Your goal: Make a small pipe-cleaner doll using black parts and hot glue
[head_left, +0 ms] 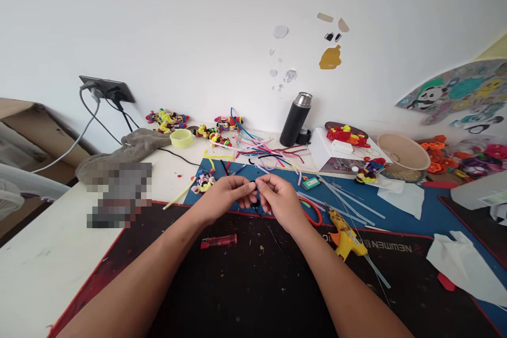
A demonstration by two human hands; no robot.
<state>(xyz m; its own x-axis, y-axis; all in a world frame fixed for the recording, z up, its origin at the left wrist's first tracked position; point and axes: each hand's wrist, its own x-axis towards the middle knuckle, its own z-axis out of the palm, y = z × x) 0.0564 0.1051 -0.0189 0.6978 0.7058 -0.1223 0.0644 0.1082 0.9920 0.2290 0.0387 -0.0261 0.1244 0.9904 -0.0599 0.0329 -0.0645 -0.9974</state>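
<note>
one black strand [256, 204], left of the yellow glue gun [349, 236]: pinched in the fingertips of left hand [233, 190] and right hand [279, 195]. one red lighter [219, 241], farther left of the gun.

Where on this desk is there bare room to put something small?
Bare, apart from scraps: the white tabletop at lower left, beside the black mat, and that mat below the small red object. Crowded: the back, with fuzzy stems; the right, around the glue gun.
</note>
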